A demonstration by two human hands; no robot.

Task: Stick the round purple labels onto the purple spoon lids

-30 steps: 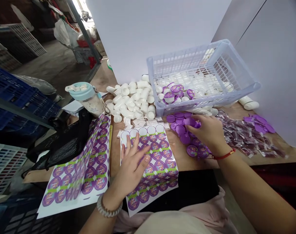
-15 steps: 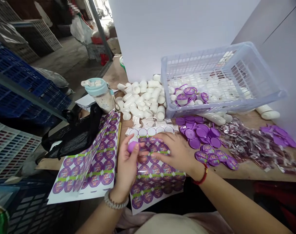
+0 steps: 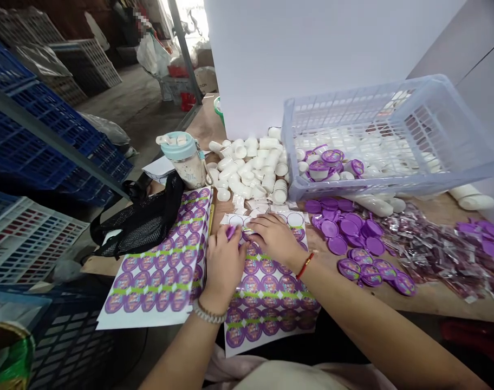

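Note:
My left hand (image 3: 223, 261) is closed round a small purple lid (image 3: 231, 232), held just above the top of a sticker sheet (image 3: 267, 281) printed with round purple labels. My right hand (image 3: 274, 236) rests on the same sheet beside it, fingers curled and pinching at a sticker near the lid. A heap of loose purple lids (image 3: 344, 227) lies on the wooden table to the right of that hand. Some lids (image 3: 369, 271) nearer me carry stickers.
A pale blue basket (image 3: 466, 168) with white cups and stickered lids stands at the back right. White cups (image 3: 251, 168) pile up behind the sheet. A second sticker sheet (image 3: 161, 271), a black mesh bag (image 3: 141, 222) and a teal-lidded bottle (image 3: 184, 160) lie left. Wrapped sweets (image 3: 434, 244) cover the right.
My right hand left the lid heap and came over the sticker sheet. My left hand, flat on the sheet a second ago, now holds a purple lid. The view shifted left.

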